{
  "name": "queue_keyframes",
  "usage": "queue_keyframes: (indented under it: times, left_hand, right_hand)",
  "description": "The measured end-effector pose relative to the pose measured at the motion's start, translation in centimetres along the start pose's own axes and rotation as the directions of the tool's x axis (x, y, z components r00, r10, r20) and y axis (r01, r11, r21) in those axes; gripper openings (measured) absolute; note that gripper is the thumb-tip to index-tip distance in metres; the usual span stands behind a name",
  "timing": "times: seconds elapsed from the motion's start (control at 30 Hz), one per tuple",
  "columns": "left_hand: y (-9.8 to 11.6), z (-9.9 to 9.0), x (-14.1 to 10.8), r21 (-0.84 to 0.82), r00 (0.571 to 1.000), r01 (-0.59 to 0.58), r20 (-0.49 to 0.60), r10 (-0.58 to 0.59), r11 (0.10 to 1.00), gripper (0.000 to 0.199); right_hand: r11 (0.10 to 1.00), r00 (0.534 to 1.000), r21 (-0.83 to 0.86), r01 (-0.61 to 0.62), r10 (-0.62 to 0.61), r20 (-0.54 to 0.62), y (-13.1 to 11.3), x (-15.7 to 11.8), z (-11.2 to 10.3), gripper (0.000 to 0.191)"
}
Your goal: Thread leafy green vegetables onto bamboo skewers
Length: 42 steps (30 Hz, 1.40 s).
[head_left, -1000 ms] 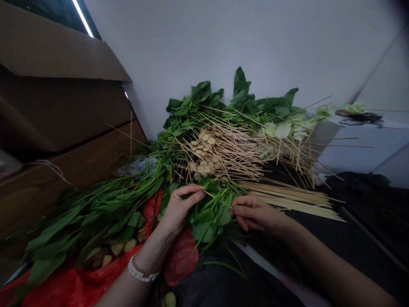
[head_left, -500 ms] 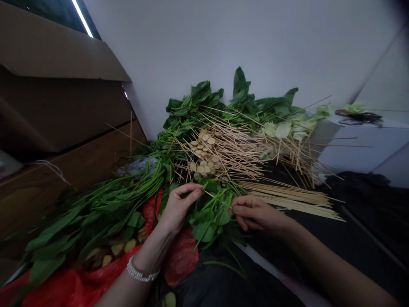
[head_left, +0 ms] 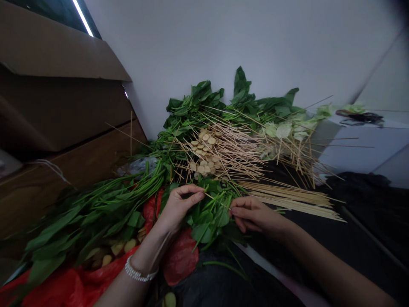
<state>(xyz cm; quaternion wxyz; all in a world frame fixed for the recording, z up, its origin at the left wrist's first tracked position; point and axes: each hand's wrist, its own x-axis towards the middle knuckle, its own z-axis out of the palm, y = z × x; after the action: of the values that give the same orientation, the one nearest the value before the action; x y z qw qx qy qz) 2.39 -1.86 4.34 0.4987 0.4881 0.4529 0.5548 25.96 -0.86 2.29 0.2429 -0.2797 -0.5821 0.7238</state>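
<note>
Between my two hands runs a thin wooden skewer (head_left: 209, 195) with green stems across it. My left hand (head_left: 182, 204) pinches a green stem at the skewer's left end between thumb and forefinger. The fingers of my right hand (head_left: 247, 213) are closed on the skewer's other end. Leafy greens (head_left: 204, 228) hang and lie below and between the hands. Just behind them are potato-like slices on skewers (head_left: 204, 167), and a row of bare skewers (head_left: 297, 202) lies to the right of my right hand.
Long-stemmed greens (head_left: 96, 213) lie at the left over a red plastic bag (head_left: 83, 283) with pale slices. More greens (head_left: 198, 100) and skewered cabbage leaves (head_left: 284, 130) are at the back by the wall. A cardboard box (head_left: 64, 106) stands at the left.
Both hands hold nearly the same pose. My left hand has shifted very slightly right and down, and my right hand slightly left.
</note>
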Motion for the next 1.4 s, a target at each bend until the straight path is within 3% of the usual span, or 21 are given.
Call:
queue_keyframes:
  times: [0.23, 0.4, 0.47, 0.6, 0.7, 0.77, 0.83, 0.93, 1.07, 1.23, 1.33, 1.4]
  left_hand:
    - [0.4, 0.2, -0.2, 0.236, 0.984, -0.149, 0.13, 0.121, 0.96, 0.018]
    - [1.3, 0.3, -1.1, 0.333, 0.919, -0.281, 0.363, 0.152, 0.9, 0.073]
    - [1.2, 0.4, -1.2, 0.465, 0.902, -0.372, 0.384, 0.195, 0.804, 0.073]
    - [0.7, 0.1, -0.9, 0.608, 0.861, -0.507, 0.318, 0.398, 0.611, 0.053]
    - [0.6, -0.5, -0.5, 0.685, 0.772, -0.545, 0.186, 0.608, 0.483, 0.049]
    - [0.6, -0.6, -0.3, 0.743, 0.705, -0.52, 0.096, 0.702, 0.421, 0.058]
    - [0.5, -0.6, -0.2, 0.779, 0.676, -0.48, 0.036, 0.736, 0.403, 0.079]
    - [0.1, -0.3, -0.1, 0.784, 0.714, -0.418, -0.027, 0.7, 0.458, 0.106]
    - [-0.3, -0.4, 0.2, 0.722, 0.775, -0.384, -0.087, 0.626, 0.576, 0.113]
    - [-1.0, -0.8, 0.7, 0.65, 0.858, -0.352, -0.064, 0.51, 0.674, 0.099]
    - [-1.8, -0.6, 0.8, 0.653, 0.91, -0.324, 0.018, 0.414, 0.685, 0.078]
    - [-2.3, -0.4, 0.7, 0.665, 0.921, -0.33, 0.073, 0.382, 0.67, 0.068]
  right_hand:
    - [1.0, 1.0, 0.006, 0.02, -0.02, -0.012, 0.0, 0.0, 0.2, 0.027]
    - [0.998, 0.997, -0.011, 0.069, -0.069, -0.022, -0.1, -0.2, 0.0, 0.028]
    - [0.996, 0.996, -0.024, 0.084, -0.085, -0.02, -0.3, -0.3, -0.2, 0.028]
    - [0.995, 0.998, -0.075, 0.069, -0.069, 0.003, -1.2, -0.8, -0.8, 0.031]
    - [0.993, 0.999, -0.115, 0.036, -0.033, 0.032, -1.7, -1.2, -1.7, 0.03]
    - [0.989, 0.999, -0.147, 0.032, -0.026, 0.041, -1.9, -1.4, -2.1, 0.029]
    - [0.982, 0.998, -0.179, 0.059, -0.057, 0.013, -1.8, -1.4, -2.4, 0.029]
    - [0.967, 0.99, -0.229, 0.111, -0.128, -0.058, -1.7, -1.2, -2.3, 0.029]
    - [0.965, 0.978, -0.222, 0.142, -0.171, -0.116, -1.7, -1.1, -2.1, 0.03]
    - [0.962, 0.933, -0.028, 0.273, -0.272, -0.236, -2.5, -1.3, -2.5, 0.03]
    - [0.939, 0.892, 0.047, 0.34, -0.306, -0.333, -3.7, -1.6, -3.0, 0.026]
    - [0.934, 0.871, 0.043, 0.355, -0.313, -0.378, -4.9, -2.1, -3.4, 0.024]
